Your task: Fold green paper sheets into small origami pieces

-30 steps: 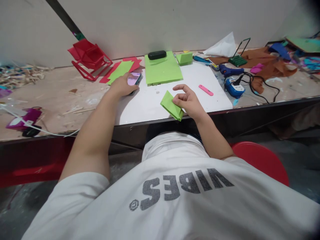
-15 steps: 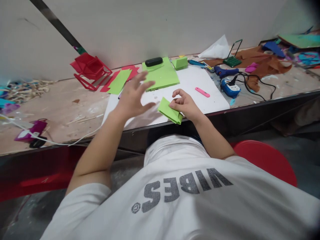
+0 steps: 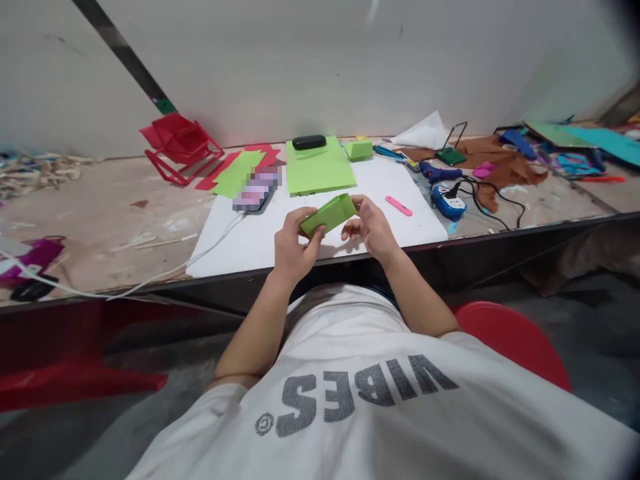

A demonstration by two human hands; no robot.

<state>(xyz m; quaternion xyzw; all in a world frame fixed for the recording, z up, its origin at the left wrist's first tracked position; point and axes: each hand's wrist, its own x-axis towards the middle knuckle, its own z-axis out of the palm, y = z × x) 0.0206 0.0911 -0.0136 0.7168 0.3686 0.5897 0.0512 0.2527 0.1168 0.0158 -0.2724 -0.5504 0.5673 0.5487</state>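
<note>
A folded piece of light green paper (image 3: 329,215), shaped like a small flat box, is held tilted above the white board (image 3: 225,243) near the table's front edge. My left hand (image 3: 293,250) grips its left end, thumb on the near face and fingers behind. At the right end, my right hand (image 3: 376,232) pinches the paper's edge with thumb and forefinger, its other fingers curled below. A pink strip-shaped tool (image 3: 399,205) lies on the board to the right. Behind my hands is a larger green sheet (image 3: 320,170).
A black case (image 3: 309,142) rests on the green sheet, with a small green folded piece (image 3: 359,150) beside it. Left are a phone (image 3: 256,190) on a white cable and a red miniature chair (image 3: 181,147). Right are a glue gun (image 3: 440,172) and a blue socket block (image 3: 449,202).
My left hand has come from the left, where it was spread above the board, and taken the paper's left end. The paper is raised and turned; the phone now shows.
</note>
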